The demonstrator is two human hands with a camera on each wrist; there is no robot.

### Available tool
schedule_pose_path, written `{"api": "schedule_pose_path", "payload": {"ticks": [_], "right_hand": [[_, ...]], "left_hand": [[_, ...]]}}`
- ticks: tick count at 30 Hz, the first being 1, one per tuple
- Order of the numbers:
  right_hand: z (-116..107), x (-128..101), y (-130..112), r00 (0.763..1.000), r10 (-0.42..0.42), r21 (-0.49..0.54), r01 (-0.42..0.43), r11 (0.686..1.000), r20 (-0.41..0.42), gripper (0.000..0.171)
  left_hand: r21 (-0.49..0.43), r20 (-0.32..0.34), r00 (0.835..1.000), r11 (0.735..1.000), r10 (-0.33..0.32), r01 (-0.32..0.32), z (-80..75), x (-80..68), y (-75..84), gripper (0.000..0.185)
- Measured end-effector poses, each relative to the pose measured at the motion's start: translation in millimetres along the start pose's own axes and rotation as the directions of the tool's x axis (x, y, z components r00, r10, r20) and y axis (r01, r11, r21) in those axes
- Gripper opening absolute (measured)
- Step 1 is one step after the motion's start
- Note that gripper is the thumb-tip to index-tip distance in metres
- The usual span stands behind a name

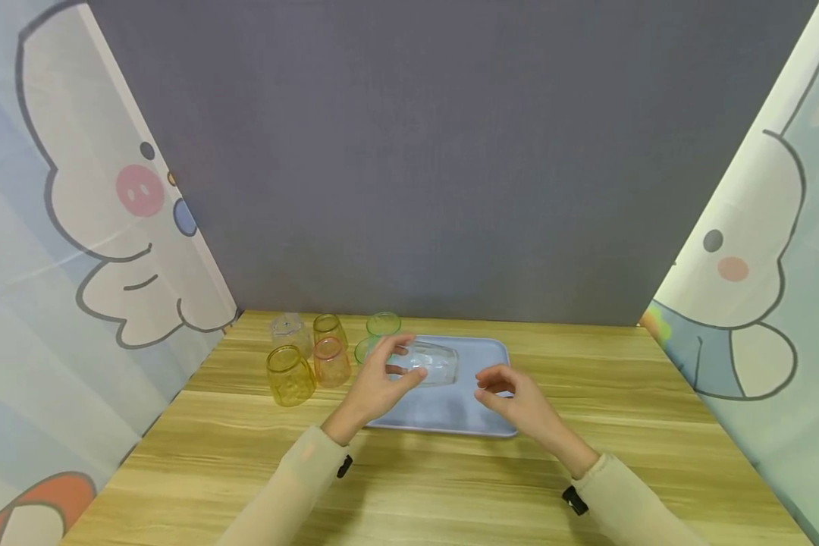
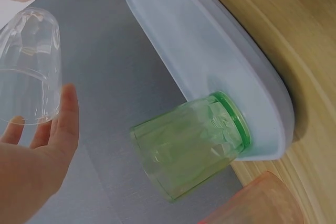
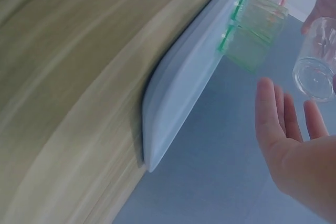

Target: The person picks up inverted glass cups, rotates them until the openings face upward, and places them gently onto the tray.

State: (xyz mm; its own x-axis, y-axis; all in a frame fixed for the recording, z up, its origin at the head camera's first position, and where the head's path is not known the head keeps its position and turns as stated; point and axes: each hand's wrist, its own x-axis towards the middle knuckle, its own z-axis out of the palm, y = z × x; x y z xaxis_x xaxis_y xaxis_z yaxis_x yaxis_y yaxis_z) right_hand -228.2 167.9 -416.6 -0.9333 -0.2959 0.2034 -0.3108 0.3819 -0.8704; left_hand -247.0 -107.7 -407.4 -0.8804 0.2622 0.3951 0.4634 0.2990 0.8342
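Note:
My left hand (image 1: 377,385) grips a clear glass cup (image 1: 440,364) by its rim end. The cup lies on its side in the air above a pale blue tray (image 1: 430,418), its base pointing towards my right hand (image 1: 524,403). That hand hovers over the tray's right side, apart from the cup, with loosely bent fingers and nothing between them. Two green glasses stand on the tray's left end; the nearer green glass (image 2: 191,145) shows plainly in the left wrist view, while my left hand partly covers it in the head view.
Left of the tray, on the wooden table (image 1: 621,409), stand a large yellow glass (image 1: 291,379), an orange-pink glass (image 1: 331,365), another yellow glass (image 1: 330,329) and a clear glass (image 1: 290,334). A grey panel (image 1: 437,167) rises behind the table, with printed curtains at both sides.

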Motion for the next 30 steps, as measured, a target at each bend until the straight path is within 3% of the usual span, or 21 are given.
{"api": "schedule_pose_path", "payload": {"ticks": [18,25,30], "right_hand": [[3,-2,7,0.997,-0.068,-0.168,0.075,0.983,0.045,0.022],[4,-4,7,0.997,-0.052,-0.262,0.063,0.963,0.049,0.022],[3,-5,7,0.998,-0.039,-0.322,0.054,0.945,0.052,0.021]], "left_hand": [[0.093,-0.021,1.0,0.996,0.0,0.002,-6.4,6.9,5.7,0.057],[0.139,-0.03,0.999,0.99,0.035,-0.03,-6.1,10.1,9.2,0.058],[0.226,-0.047,0.996,0.972,0.079,-0.067,-4.2,12.4,12.0,0.056]]}}
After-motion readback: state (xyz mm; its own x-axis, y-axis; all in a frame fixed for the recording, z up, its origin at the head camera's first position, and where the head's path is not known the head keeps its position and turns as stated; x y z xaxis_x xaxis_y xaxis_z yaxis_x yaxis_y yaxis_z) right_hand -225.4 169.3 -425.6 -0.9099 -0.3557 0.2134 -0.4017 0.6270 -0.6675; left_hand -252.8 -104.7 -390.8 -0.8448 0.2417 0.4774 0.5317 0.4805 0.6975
